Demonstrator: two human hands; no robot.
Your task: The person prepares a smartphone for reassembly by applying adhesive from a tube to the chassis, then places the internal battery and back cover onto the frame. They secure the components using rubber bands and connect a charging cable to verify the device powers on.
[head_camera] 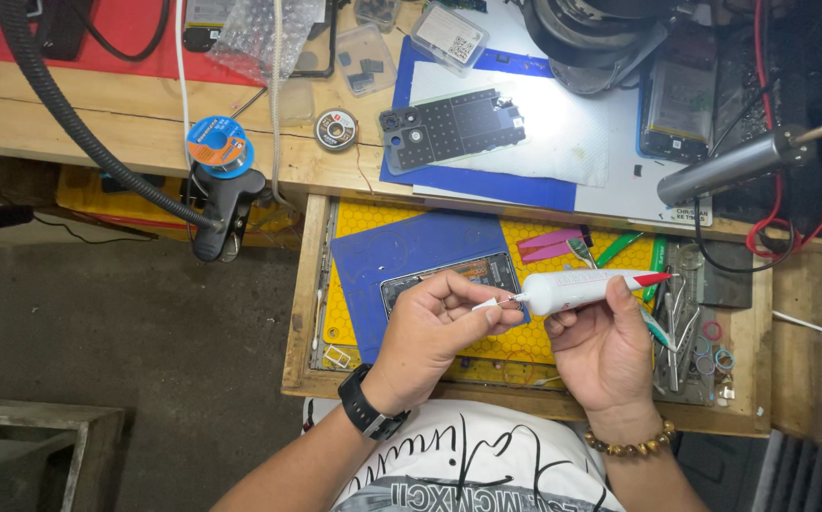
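Note:
My right hand (603, 343) grips a white glue tube (586, 286) with a red end, held level over an open drawer. My left hand (434, 322), with a black watch on the wrist, pinches the tube's small white cap or nozzle (489, 304) at its left tip. Just beneath the hands lies a phone body (449, 275) on a blue mat (401, 251), partly hidden by my left hand.
The drawer has a yellow honeycomb liner (534, 237), pink and green pry tools (610, 248), tweezers and small rings (710, 346). On the bench above lie a dark phone frame (451, 128), solder spools (218, 144), a metal cylinder tool (729, 166) and cables.

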